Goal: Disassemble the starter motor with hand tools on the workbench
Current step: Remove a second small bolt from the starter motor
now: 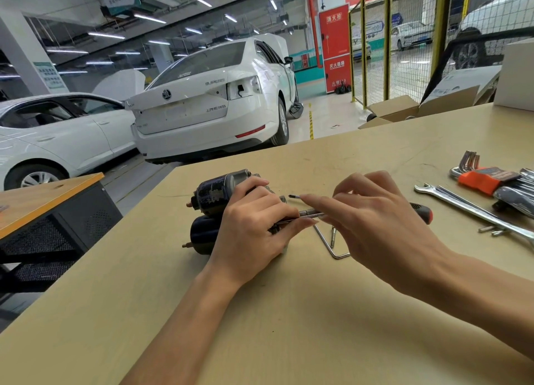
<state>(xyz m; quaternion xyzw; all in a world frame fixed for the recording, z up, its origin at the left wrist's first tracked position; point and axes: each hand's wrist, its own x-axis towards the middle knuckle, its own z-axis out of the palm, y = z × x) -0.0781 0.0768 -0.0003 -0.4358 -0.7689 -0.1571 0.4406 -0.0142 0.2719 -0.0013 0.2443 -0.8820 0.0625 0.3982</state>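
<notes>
Spanners (474, 211) and hex-key set (485, 179) lie right of the starter motor (213, 194).

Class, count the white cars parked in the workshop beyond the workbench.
2: one sedan straight ahead, rear facing us; another at far left, partly cut off. More cars stand outside, behind the mesh fence.

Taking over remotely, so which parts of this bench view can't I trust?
Head view only:
- Starter motor: near end hidden by left hand.
- Screwdriver: middle covered by right hand.
- Small piece in right fingertips: too small to identify.
- Wrench: cut off by right edge.
</notes>
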